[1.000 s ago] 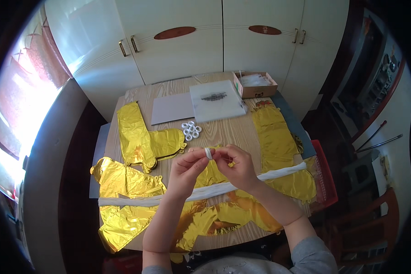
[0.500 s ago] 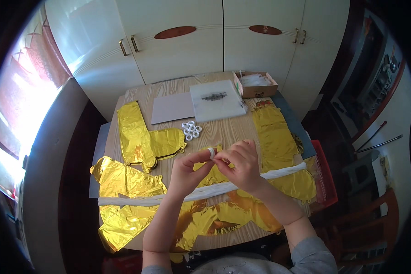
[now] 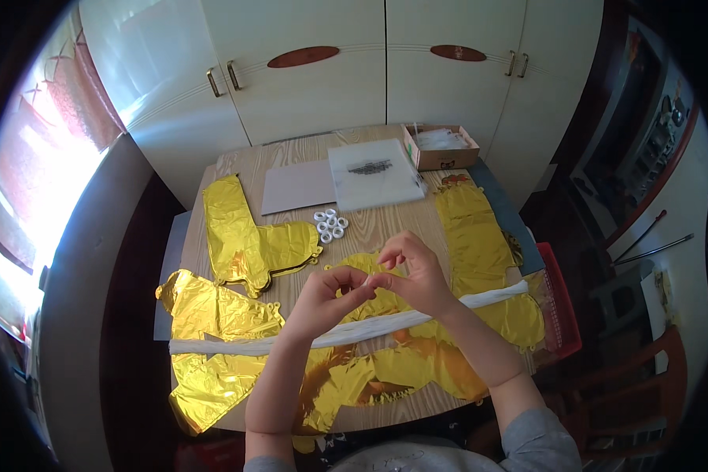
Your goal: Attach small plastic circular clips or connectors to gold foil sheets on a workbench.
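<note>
The left hand's [image 3: 320,301] thumb and forefinger pinched a small white piece [image 3: 367,279], mostly hidden, above the table [image 3: 381,236]; the right hand's [image 3: 419,285] thumb met them, forefinger lifted, but I couldn't tell whether it gripped anything. Judged risk: so slight a hold could slip, dropping the piece among the gold foil [image 3: 224,304]. A long white bundle [image 3: 370,328] lay beneath both arms, in the way; white rolls [image 3: 331,224] sat beyond, a box [image 3: 433,160] far right.

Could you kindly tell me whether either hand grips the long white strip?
No, the long white strip lies across the gold foil, while the left hand and right hand have their fingers beyond it.
</note>
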The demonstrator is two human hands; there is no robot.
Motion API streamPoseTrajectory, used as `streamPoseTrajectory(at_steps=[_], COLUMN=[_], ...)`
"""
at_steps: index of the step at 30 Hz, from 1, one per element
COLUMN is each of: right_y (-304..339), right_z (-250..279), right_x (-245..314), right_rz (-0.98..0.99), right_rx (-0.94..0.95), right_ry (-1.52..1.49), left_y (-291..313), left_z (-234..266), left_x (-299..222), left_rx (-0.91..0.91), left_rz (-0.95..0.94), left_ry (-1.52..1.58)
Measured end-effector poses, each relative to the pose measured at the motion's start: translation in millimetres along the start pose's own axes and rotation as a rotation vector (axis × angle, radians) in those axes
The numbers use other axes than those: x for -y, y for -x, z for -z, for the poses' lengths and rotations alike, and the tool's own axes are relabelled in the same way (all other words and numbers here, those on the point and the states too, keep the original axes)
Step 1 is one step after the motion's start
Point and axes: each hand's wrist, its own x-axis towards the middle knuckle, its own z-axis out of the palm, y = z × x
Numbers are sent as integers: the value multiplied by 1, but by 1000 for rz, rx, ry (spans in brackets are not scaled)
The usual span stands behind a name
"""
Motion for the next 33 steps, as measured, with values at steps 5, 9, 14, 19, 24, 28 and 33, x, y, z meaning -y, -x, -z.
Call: streamPoseTrajectory(at_steps=[5, 9, 14, 19, 24, 28, 33], right_y=[0, 2, 5, 9, 13, 6, -39], right_z=[-3, -2, -2, -5, -14, -21, -37], right_x=[-1, -4, 1, -5, -2, -7, -22], right_rz=[493, 456, 190, 27, -142, -208, -350], right_rx=[-30, 3, 144, 169, 150, 157, 174], right_ry=[299, 264, 39, -114, -129, -180, -377], left_y=[0, 1, 3, 4, 3, -1, -6], left_z=[3, 2, 8, 11, 15, 25, 60], left_x=[6, 0, -6, -6, -8, 5, 19], left_rx=[6, -2, 26, 67, 95, 55, -358], left_rz=[6, 1, -3, 57, 86, 55, 37], left_ry=[22, 101, 203, 242, 302, 336, 400])
